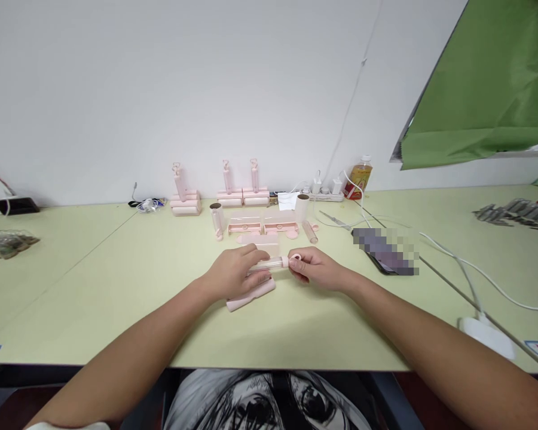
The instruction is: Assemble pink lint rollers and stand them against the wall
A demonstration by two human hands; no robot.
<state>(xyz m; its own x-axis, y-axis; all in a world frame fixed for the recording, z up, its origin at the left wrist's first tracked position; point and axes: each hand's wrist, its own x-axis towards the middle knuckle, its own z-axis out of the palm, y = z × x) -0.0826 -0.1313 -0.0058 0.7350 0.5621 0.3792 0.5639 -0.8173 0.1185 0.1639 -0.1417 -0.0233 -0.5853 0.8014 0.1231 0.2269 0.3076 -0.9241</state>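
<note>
Checking head view: holding clear tube (275, 263) near the middle of pale green table (116, 298), with left hand (238, 272) partly closed, fingers and thumb about the left part. Pinching pink ring cap (295, 259), at the right end of the tube, between fingertips of right hand (312, 269). Noting pink shell piece (253, 295) just on the near side of left hand; cannot tell whether touching. Finding two pink trays (244, 228) side by side beyond both hands, three pink assemblies (186, 206) farther off by the wall (116, 89), phone (376, 254) to the right
</note>
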